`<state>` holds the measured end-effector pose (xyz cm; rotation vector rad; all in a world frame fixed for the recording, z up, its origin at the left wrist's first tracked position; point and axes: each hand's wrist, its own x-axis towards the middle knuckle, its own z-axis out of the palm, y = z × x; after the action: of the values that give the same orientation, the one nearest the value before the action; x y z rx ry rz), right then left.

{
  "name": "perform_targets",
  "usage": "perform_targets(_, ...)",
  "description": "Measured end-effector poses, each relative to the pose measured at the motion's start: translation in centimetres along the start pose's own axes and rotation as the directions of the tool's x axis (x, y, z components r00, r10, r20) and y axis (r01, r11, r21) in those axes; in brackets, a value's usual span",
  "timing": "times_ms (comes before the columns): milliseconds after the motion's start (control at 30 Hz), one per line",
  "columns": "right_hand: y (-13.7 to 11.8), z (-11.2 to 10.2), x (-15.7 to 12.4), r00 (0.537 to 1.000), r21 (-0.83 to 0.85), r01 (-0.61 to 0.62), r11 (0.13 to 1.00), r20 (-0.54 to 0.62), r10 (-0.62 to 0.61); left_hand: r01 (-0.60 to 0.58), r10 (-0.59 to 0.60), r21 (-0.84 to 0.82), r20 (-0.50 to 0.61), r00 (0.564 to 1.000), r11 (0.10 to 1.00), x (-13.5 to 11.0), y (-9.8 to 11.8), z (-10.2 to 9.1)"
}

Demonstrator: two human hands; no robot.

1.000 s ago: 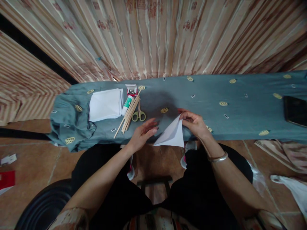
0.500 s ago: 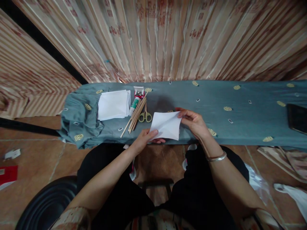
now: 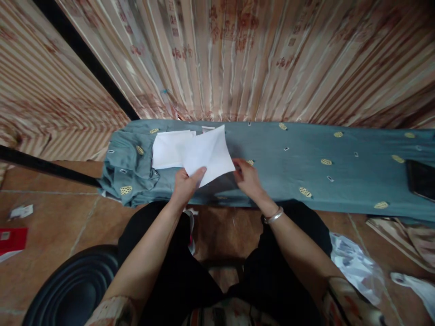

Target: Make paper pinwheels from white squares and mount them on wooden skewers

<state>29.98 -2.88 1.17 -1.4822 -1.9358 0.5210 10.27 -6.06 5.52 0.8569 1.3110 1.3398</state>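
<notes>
My left hand point(image 3: 185, 184) pinches the lower edge of a white paper sheet point(image 3: 209, 153) and holds it lifted above the blue-grey cloth-covered bench point(image 3: 272, 172). The sheet is unfolded and tilts up toward the curtain. My right hand point(image 3: 247, 177) is at the sheet's right corner, fingers curled beside it; whether it grips the paper is hidden. Behind the sheet lies a stack of white papers point(image 3: 168, 148) on the cloth. The scissors, sticks and glue tube are covered by the raised sheet.
A striped curtain point(image 3: 238, 59) hangs right behind the bench. A dark phone point(image 3: 421, 179) lies at the bench's right end. A black round stool point(image 3: 68, 290) stands lower left. Paper scraps and a plastic bag point(image 3: 356, 267) lie on the tiled floor.
The folded triangle of paper was opened into a flat sheet and carried up and to the left. My left hand took hold of it; my head view shifted left.
</notes>
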Motion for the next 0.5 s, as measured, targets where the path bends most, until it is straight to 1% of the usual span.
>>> perform_targets(67,-1.9,1.5,-0.2,0.986,-0.213,0.145,0.966,0.111,-0.123,-0.072,0.068,-0.04,-0.089,0.994,0.997,0.6,0.2,-0.9)
perform_targets(133,-3.5,2.9,-0.3,0.968,-0.242,0.214,0.946,0.183,-0.172,-0.147,0.132,-0.084,-0.164,0.978,0.986,1.2,0.3,-1.6)
perform_targets(233,-4.8,3.9,-0.5,0.958,-0.302,0.245,0.921,0.22,-0.182,-0.206,0.172,-0.129,-0.234,0.957,0.97,1.9,0.3,-2.6)
perform_targets(333,-4.8,3.4,-0.9,0.964,-0.425,0.221,0.878,0.23,-0.131,-0.201,0.161,-0.127,-0.266,0.95,0.971,2.1,0.2,-3.4)
perform_targets(433,-4.1,1.7,-1.5,0.972,-0.527,0.161,0.834,0.229,-0.043,-0.185,0.151,-0.112,-0.26,0.954,0.976,2.0,0.2,-3.7)
perform_targets(500,-3.6,0.3,-1.9,0.971,-0.568,0.142,0.811,0.238,-0.003,-0.175,0.149,-0.089,-0.246,0.958,0.981,1.8,0.2,-3.6)
